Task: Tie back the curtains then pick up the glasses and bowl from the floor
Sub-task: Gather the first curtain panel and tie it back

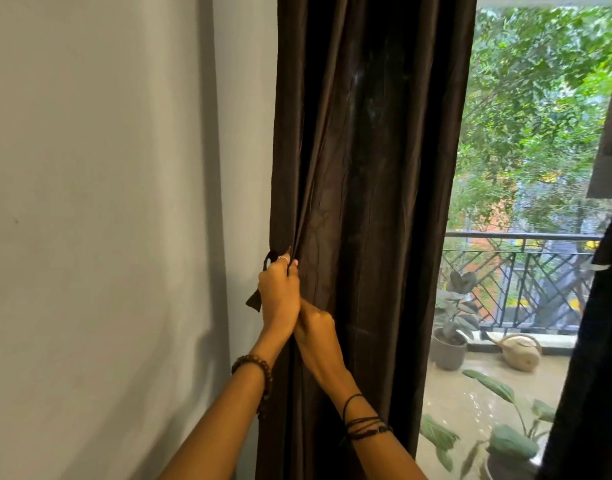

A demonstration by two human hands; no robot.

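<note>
Hands at the dark curtain (pixel 366 168)
Left hand (pixel 278 296) fingers clamped on tie strap (pixel 257 299) — right hand (pixel 315 327) fingers curled, gripping fabric.

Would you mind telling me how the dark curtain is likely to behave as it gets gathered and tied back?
The curtain will probably be floppy: it hangs in soft creases and bunches where the left hand grips its edge. It looks fairly thick, so likely weighty when gathered. The faint sheen hints that it may slip through the tie, though that is uncertain.

both hands (pixel 279 295) on dark curtain (pixel 363 202)
</note>
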